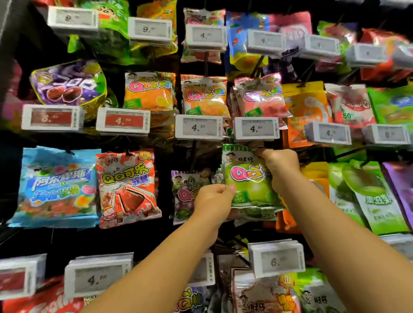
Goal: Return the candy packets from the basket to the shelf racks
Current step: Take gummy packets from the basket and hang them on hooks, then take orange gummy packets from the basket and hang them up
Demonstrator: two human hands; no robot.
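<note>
Green, light and crinkly, the candy packet (249,177) is pinched by the left hand (213,197) at its left edge and the right hand (281,165) near its top right corner, probably best for hanging.

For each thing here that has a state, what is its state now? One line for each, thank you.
green candy packet: held up at the rack by both hands, under a price tag
left hand: pinches the packet's left edge
right hand: grips the packet's upper right corner
purple candy packet: hanging on the rack, partly hidden by the left hand
</note>
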